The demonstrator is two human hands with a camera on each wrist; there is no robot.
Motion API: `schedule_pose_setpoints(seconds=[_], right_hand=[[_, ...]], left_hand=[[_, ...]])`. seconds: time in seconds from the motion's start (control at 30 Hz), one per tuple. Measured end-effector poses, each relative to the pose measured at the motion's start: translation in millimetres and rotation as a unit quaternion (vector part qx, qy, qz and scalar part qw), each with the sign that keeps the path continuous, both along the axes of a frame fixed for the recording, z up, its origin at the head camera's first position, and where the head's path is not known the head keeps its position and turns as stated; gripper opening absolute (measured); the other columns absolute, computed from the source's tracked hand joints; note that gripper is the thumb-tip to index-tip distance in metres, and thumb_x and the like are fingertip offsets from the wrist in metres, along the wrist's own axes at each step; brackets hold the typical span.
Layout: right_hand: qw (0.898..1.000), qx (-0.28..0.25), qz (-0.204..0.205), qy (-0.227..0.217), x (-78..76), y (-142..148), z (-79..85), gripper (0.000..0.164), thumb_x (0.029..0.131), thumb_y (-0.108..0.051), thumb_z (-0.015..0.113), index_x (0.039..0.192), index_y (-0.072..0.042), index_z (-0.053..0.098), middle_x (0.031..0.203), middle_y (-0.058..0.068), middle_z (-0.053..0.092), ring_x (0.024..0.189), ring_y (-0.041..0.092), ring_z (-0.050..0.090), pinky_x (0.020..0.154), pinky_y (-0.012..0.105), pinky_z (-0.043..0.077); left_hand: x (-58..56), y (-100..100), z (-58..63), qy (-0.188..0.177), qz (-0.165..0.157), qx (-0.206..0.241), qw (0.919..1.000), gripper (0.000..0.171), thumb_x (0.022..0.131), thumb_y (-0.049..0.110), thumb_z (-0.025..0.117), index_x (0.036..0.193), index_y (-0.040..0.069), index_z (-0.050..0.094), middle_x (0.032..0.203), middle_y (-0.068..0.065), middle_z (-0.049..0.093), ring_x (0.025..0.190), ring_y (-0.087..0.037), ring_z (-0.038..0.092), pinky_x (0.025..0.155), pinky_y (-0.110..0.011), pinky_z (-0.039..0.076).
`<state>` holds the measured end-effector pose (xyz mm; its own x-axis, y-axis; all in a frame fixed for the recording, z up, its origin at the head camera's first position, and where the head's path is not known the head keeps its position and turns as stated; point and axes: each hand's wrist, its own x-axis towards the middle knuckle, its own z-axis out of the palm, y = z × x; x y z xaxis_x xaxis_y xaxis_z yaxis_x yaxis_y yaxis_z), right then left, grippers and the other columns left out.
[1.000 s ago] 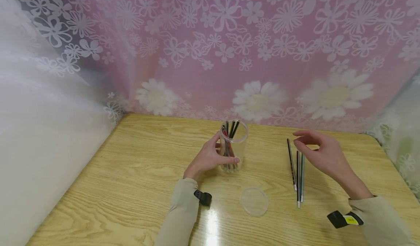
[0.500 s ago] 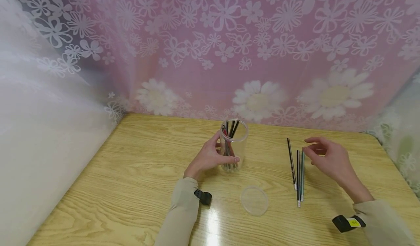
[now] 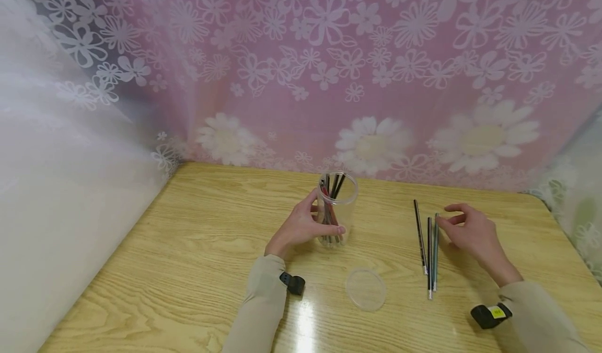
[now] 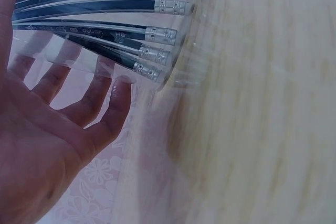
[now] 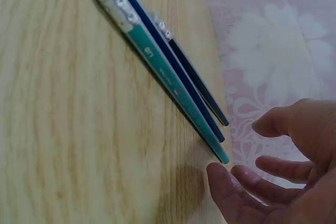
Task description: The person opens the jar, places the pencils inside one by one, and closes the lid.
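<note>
Green pencil (image 3: 436, 253): lying on the bench (image 3: 211, 290), between three and four o'clock from the clear jar (image 3: 339, 202). Right hand (image 3: 475, 234) released, fingertips just beside its twelve-o'clock end; contact cannot be confirmed. Left hand (image 3: 301, 226) grips the jar. Recommended: pinch the green pencil alone, clear of the dark pencil (image 3: 430, 259) at its nine o'clock.

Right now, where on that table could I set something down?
The wood-grain tabletop is bare left of the left hand and between the clear jar and the three loose pencils. It's crowded by the right hand and green pencil.
</note>
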<state>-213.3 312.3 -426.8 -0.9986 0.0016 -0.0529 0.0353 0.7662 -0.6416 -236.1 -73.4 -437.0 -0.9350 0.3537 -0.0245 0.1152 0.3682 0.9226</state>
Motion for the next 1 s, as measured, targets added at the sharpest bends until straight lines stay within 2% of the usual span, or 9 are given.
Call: schedule_pose_setpoints(seconds=[0.23, 0.5, 0.63, 0.83, 1.0], right_hand=[[1.000, 0.029, 0.004, -0.009, -9.1, 2.2, -2.0, 0.063, 0.105, -0.039, 0.054, 0.141, 0.012, 0.046, 0.116, 0.035, 0.066, 0.060, 0.019, 0.071, 0.059, 0.035, 0.057], [0.999, 0.028, 0.008, -0.043, -17.6, 3.6, -3.5, 0.060, 0.104, -0.031, 0.054, 0.141, 0.015, 0.045, 0.112, 0.035, 0.067, 0.061, 0.018, 0.070, 0.057, 0.035, 0.058], [0.998, 0.046, 0.013, -0.049, -21.4, 4.6, -4.4, 0.055, 0.102, -0.026, 0.055, 0.137, 0.016, 0.049, 0.106, 0.032, 0.069, 0.060, 0.016, 0.067, 0.056, 0.034, 0.055], [0.997, 0.038, 0.014, -0.065, -22.5, 5.7, -4.8, 0.053, 0.101, -0.026, 0.057, 0.134, 0.016, 0.052, 0.109, 0.034, 0.067, 0.063, 0.016, 0.068, 0.057, 0.035, 0.057], [0.996, 0.043, 0.011, -0.080, -22.8, 6.2, -3.1, 0.055, 0.101, -0.027, 0.060, 0.134, 0.016, 0.052, 0.115, 0.037, 0.064, 0.064, 0.016, 0.068, 0.058, 0.035, 0.056]], left_hand=[[-0.4, 0.8, -0.6, -0.002, 0.005, -0.004, 1.0000, 0.078, 0.074, 0.048, 0.090, 0.139, 0.049, 0.047, 0.144, 0.000, 0.055, 0.132, -0.024, 0.056, 0.103, -0.055, 0.050], [-0.4, 0.9, -0.1, -0.003, 0.007, -0.003, 1.0000, 0.077, 0.074, 0.048, 0.090, 0.138, 0.049, 0.047, 0.147, 0.000, 0.053, 0.135, -0.023, 0.054, 0.104, -0.056, 0.049], [-0.3, 1.0, -0.6, -0.002, 0.006, -0.003, 1.0000, 0.077, 0.074, 0.048, 0.091, 0.138, 0.049, 0.048, 0.147, 0.000, 0.053, 0.135, -0.023, 0.054, 0.104, -0.056, 0.049], [-0.5, 1.0, -1.9, 0.000, 0.007, -0.006, 1.0000, 0.081, 0.074, 0.049, 0.091, 0.140, 0.051, 0.045, 0.143, 0.001, 0.055, 0.131, -0.022, 0.055, 0.103, -0.055, 0.049], [-1.4, 1.1, -2.7, 0.003, 0.006, -0.006, 1.0000, 0.074, 0.074, 0.049, 0.090, 0.135, 0.049, 0.049, 0.140, 0.002, 0.056, 0.129, -0.021, 0.057, 0.102, -0.053, 0.050]])
